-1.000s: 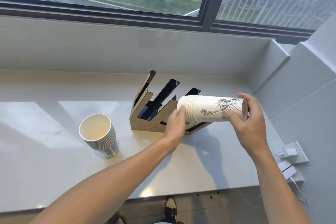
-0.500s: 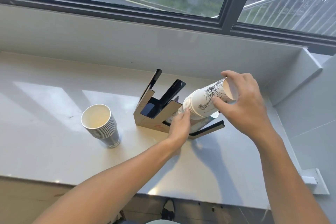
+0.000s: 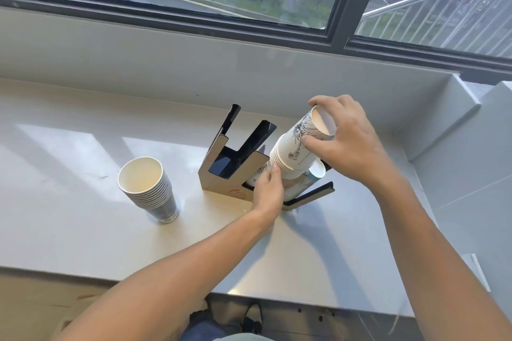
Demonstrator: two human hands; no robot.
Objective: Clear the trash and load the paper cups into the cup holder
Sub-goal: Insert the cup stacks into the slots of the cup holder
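1. Head view: the right hand (image 3: 349, 144) is closed around the base end of a white printed cup stack (image 3: 297, 147), thumb on the near side and fingers over the far side. The stack is tilted, rims pointing down and left toward the cup holder (image 3: 235, 171).
2. The left hand (image 3: 267, 191) has its grip loosely curled, fingertips touching the rim end of the stack where it meets the holder's right slot; whether it clasps anything I cannot tell.
3. That right slot already seems to hold some cups, partly hidden behind the left hand. The holder's two left slots look empty.
4. A second stack, grey cups (image 3: 148, 189), stands upright on the bench (image 3: 69, 230), well left of the holder, mouths up and not yet loaded.
5. Risks, as I judge them: the rims may catch on the slot edge or on the cups already inside, so the stack jams; pushing harder could slide or tip the light holder; a squeeze at the base could crush the outermost cup or pull it off the stack.
6. No trash is visible on the bench.
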